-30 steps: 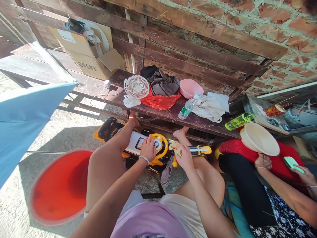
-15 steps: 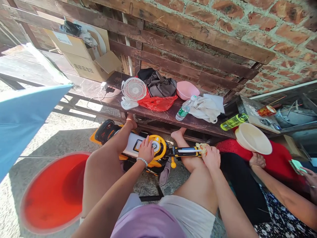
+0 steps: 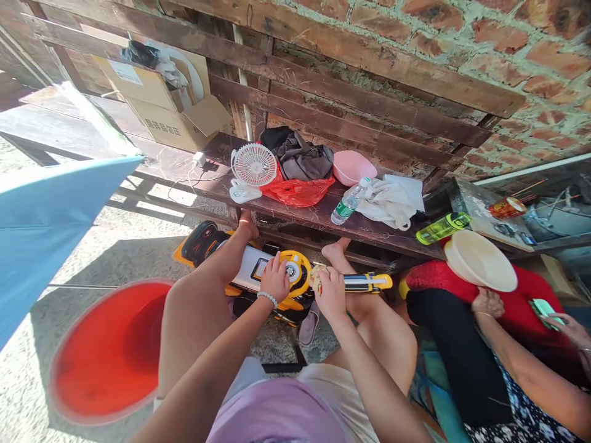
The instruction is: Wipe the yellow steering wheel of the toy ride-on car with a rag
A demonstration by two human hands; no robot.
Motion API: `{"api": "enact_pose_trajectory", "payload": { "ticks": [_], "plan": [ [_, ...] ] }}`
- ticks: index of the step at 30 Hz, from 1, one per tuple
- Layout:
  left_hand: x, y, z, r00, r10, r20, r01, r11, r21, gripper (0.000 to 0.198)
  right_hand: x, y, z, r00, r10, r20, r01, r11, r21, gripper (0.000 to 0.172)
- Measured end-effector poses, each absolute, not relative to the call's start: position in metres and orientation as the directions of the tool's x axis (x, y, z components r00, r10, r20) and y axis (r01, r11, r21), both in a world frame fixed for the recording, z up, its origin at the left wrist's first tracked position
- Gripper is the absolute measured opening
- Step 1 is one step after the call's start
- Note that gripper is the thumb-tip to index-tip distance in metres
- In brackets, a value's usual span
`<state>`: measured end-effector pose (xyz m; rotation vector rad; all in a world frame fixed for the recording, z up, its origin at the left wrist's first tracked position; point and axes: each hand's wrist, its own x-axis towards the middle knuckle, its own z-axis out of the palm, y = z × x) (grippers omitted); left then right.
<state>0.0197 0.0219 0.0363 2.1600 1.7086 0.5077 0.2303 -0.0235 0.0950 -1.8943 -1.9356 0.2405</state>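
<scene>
While gripped, round yellow plastic wheel (image 3: 295, 271).

Yellow steering wheel (image 3: 298, 272) on a yellow, white and black toy car (image 3: 240, 267); red plastic bag (image 3: 299, 191), pink bowl (image 3: 353, 167), white fan (image 3: 253, 165) on the dark brown counter (image 3: 318, 215); orange-red basin (image 3: 111, 351).

I sit in a sunlit home yard: bare brick wall (image 3: 462, 37), worn wooden bench (image 3: 323, 215) with a small fan (image 3: 253, 165), clothes (image 3: 302, 157), a cardboard box (image 3: 161, 104), and concrete ground (image 3: 106, 246).
</scene>
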Motion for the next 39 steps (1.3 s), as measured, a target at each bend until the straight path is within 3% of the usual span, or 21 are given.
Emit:
{"api": "enact_pose_trajectory", "payload": {
  "ticks": [2,7,13,17,19,21,23,25,33,39],
  "plan": [
    [0.02,0.021,0.037,0.218,0.974,0.054,0.854,-0.217,0.473,0.055,0.223,-0.017,0.09,0.023,0.991,0.135,0.944,0.024,-0.33,0.033],
    [0.02,0.02,0.038,0.209,0.977,0.043,0.857,-0.204,0.473,0.054,0.268,-0.003,0.087,0.089,0.986,0.143,0.922,-0.027,-0.386,0.035],
    [0.019,0.021,0.034,0.225,0.973,0.056,0.852,-0.224,0.474,0.055,0.323,-0.022,0.09,0.08,0.977,0.199,0.996,-0.072,-0.048,0.03],
    [0.019,0.02,0.034,0.221,0.974,0.055,0.851,-0.22,0.477,0.055,0.359,-0.008,0.11,0.221,0.975,0.025,0.973,-0.223,0.066,0.026],
    [0.019,0.021,0.034,0.222,0.973,0.06,0.848,-0.223,0.482,0.054,0.369,0.009,0.123,0.23,0.958,-0.172,0.973,-0.229,0.027,0.018],
    [0.019,0.021,0.035,0.221,0.973,0.068,0.843,-0.225,0.488,0.053,0.366,0.028,0.132,0.143,0.921,-0.363,0.978,-0.187,-0.089,0.01],
    [0.019,0.021,0.034,0.219,0.973,0.076,0.84,-0.227,0.492,0.053,0.351,0.045,0.135,0.025,0.88,-0.474,0.97,-0.137,-0.202,0.006],
    [0.019,0.021,0.034,0.216,0.973,0.081,0.839,-0.228,0.495,0.053,0.33,0.058,0.132,-0.02,0.858,-0.513,0.97,-0.108,-0.219,0.008],
    [0.018,0.021,0.034,0.228,0.972,0.054,0.848,-0.226,0.479,0.054,0.335,0.075,0.133,0.137,0.801,-0.583,0.982,-0.186,-0.025,0.008],
    [0.019,0.021,0.035,0.231,0.971,0.056,0.841,-0.228,0.49,0.055,0.373,0.068,0.155,0.349,0.777,-0.523,0.933,-0.239,0.268,0.033]
  ]
}}
